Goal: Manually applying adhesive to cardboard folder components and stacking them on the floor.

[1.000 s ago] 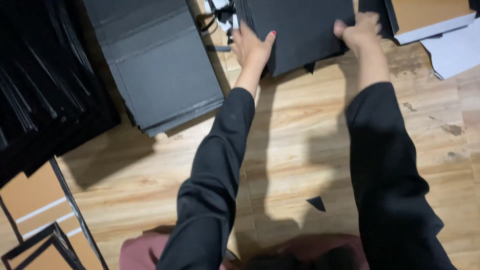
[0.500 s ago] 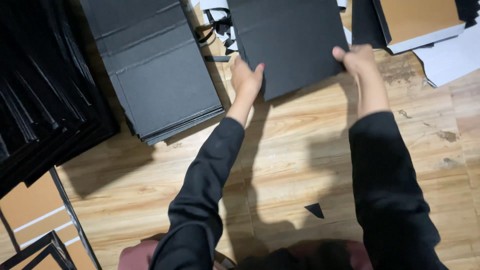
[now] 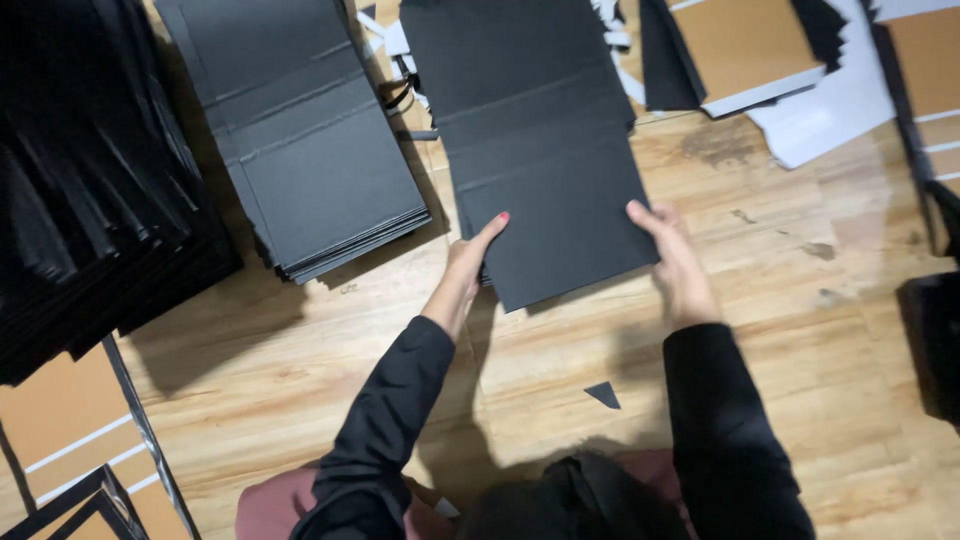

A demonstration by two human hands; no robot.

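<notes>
A large creased black card sheet point(image 3: 545, 150) lies flat on the wooden floor point(image 3: 780, 330) in front of me. My left hand point(image 3: 470, 262) grips its near left corner, thumb on top. At the sheet's near right corner, my right hand point(image 3: 675, 258) holds the edge with fingers spread over it. Both arms wear black sleeves.
A stack of the same black sheets point(image 3: 300, 140) lies to the left. Further left is a dark pile of folded black pieces point(image 3: 80, 180). Brown-faced boards point(image 3: 745, 45) and white paper point(image 3: 840, 105) lie at the top right. A small black triangle scrap point(image 3: 603, 394) rests near my lap.
The black sheet has come down toward me and now lies flat on the floor. Both hands moved nearer with it, staying on its near corners.
</notes>
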